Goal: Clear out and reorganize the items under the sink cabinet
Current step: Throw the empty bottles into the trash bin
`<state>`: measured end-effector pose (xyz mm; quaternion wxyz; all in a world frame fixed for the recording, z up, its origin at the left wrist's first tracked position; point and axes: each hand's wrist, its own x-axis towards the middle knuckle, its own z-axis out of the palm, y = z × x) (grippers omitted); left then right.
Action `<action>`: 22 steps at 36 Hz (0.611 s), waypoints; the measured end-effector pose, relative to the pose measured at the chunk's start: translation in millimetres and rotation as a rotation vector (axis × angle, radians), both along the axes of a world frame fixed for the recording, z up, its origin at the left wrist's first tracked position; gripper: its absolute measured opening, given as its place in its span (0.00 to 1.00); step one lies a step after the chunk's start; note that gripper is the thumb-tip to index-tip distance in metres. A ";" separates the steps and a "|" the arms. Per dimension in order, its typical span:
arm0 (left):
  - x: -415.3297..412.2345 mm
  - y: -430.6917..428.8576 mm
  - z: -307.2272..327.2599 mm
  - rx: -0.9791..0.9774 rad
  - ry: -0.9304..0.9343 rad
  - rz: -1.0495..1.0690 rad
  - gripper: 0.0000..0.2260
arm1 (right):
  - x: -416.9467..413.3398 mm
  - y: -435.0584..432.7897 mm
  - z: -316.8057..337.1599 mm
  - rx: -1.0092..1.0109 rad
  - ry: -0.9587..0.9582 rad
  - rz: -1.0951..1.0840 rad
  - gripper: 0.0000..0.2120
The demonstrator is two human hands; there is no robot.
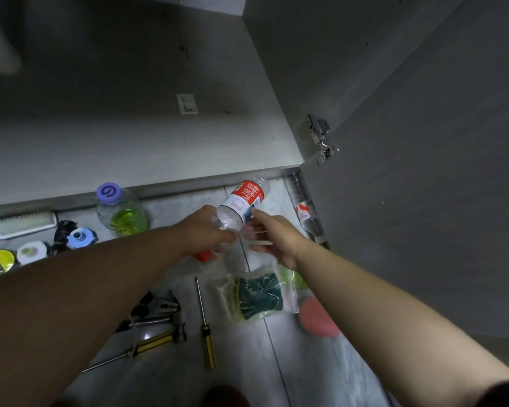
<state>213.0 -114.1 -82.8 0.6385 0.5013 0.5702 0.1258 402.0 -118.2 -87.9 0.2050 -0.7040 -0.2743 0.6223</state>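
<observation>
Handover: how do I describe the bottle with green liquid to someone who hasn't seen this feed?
Find the front edge of the open cabinet; on the tiled floor just before it, beyond and left of the left hand, stands a squat clear bottle. Only it has a purple swirl-marked cap and yellow-green liquid; the labelled bottle that hand holds is red and white.

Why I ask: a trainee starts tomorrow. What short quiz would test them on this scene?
1. True or false: the left hand holds a red-labelled bottle.
2. The liquid in the purple-capped bottle is: A red, B green, C blue.
3. Fill in: the green scouring pads lie in a clear ____.
Key: 1 true; 2 B; 3 bag.
</observation>
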 end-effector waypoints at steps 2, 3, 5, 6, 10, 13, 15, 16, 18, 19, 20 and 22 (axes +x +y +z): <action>-2.3 -0.8 -1.2 -0.055 0.010 0.038 0.15 | 11.9 7.2 -8.3 0.042 -0.342 0.110 0.20; -3.6 -1.0 -2.0 -0.082 0.012 0.051 0.18 | 19.4 11.8 -12.5 0.050 -0.509 0.177 0.22; -6.8 -0.8 -5.5 -0.126 0.006 0.066 0.22 | 34.1 20.7 -20.3 0.030 -0.754 0.292 0.28; -8.2 -0.4 -7.9 -0.156 -0.005 0.071 0.23 | 40.8 24.0 -24.2 0.012 -0.843 0.332 0.29; -11.9 -3.2 -15.3 -0.218 -0.043 0.087 0.24 | 56.1 29.2 -37.7 -0.056 -0.995 0.348 0.35; -14.6 -6.8 -19.1 -0.217 -0.013 0.072 0.17 | 58.0 32.2 -44.2 -0.088 -1.051 0.303 0.37; -15.8 -8.8 -20.7 -0.222 -0.012 0.086 0.15 | 59.0 35.4 -46.4 -0.098 -1.056 0.249 0.35; -16.0 -9.6 -20.5 -0.229 -0.012 0.088 0.16 | 58.9 36.8 -47.4 -0.106 -1.052 0.232 0.35; -15.5 -11.6 -18.2 -0.234 -0.017 0.083 0.17 | 57.5 38.3 -49.4 -0.118 -1.067 0.219 0.36; -15.1 -12.2 -17.2 -0.234 -0.025 0.081 0.16 | 55.6 38.4 -50.5 -0.123 -1.087 0.225 0.37; -14.8 -12.4 -16.0 -0.234 -0.034 0.083 0.15 | 52.7 37.5 -51.3 -0.130 -1.110 0.245 0.38; -14.4 -12.3 -12.4 -0.240 -0.045 0.094 0.14 | 44.0 32.8 -52.9 -0.155 -1.157 0.346 0.43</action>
